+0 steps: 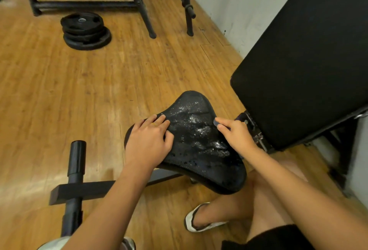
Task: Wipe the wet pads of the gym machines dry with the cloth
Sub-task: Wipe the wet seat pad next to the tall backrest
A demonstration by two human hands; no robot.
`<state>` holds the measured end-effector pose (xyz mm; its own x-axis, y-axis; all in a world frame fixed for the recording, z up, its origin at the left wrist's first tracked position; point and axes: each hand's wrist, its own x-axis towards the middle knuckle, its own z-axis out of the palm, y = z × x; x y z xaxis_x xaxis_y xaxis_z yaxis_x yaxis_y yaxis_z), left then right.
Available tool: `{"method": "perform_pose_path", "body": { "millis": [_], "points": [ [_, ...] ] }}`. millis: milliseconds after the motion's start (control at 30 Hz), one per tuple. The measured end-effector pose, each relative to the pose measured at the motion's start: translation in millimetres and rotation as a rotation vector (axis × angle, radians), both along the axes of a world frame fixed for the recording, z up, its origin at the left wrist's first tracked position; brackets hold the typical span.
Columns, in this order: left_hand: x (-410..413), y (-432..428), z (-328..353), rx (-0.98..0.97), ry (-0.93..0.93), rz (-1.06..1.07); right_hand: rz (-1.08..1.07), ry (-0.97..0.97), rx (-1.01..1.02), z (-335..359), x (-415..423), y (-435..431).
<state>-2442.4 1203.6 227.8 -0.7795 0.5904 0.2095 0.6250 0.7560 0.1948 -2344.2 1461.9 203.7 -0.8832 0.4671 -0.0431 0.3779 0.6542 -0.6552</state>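
1. Here's the seat pad, black and saddle-shaped, sitting low in the middle of the view and glistening with water: bright droplets across its middle and toward its near right corner.
2. Left hand lies flat on the pad's left edge, palm down, fingers spread toward the wet patch; that grip is released, grasping nothing (there's a thin yellow band on one finger).
3. Right hand sits at the pad's right edge, fingers curled, and a small dark bluish scrap peeks out past the fingertips. Is that the cloth? I cannot tell, and I cannot tell either whether the grip is truly clenched on it.
4. Right of the pad, just beyond the right hand, a big black back pad rises at a tilt, with metal brackets showing under its lower edge.
5. Left of and nearer than the pad, a black crossbar runs over the wooden floor, with a round post standing through it.
6. Far beyond the pad to the left, a stack of weight plates rests on the floor, well apart from both hands.
7. Below the pad, a bare knee and a white shoe are planted on the floor.
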Motion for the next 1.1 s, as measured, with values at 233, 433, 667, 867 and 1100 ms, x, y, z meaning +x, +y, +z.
{"method": "perform_pose_path", "body": {
  "millis": [233,433,667,867,1100],
  "points": [
    [2,-2,1,0.023,-0.005,0.001,-0.046,0.056,-0.02,-2,-22,-6],
    [3,0,2,0.024,-0.029,0.013,-0.088,0.037,-0.069,3,-33,-10],
    [0,1,0,0.019,-0.013,0.024,-0.033,0.073,0.04,2,59,-33],
    [5,-1,3,0.013,-0.011,0.013,-0.085,0.032,0.0,2,9,-17],
    [7,-1,6,0.018,-0.022,0.014,-0.019,0.005,0.041,5,45,-24]
  ]
}}
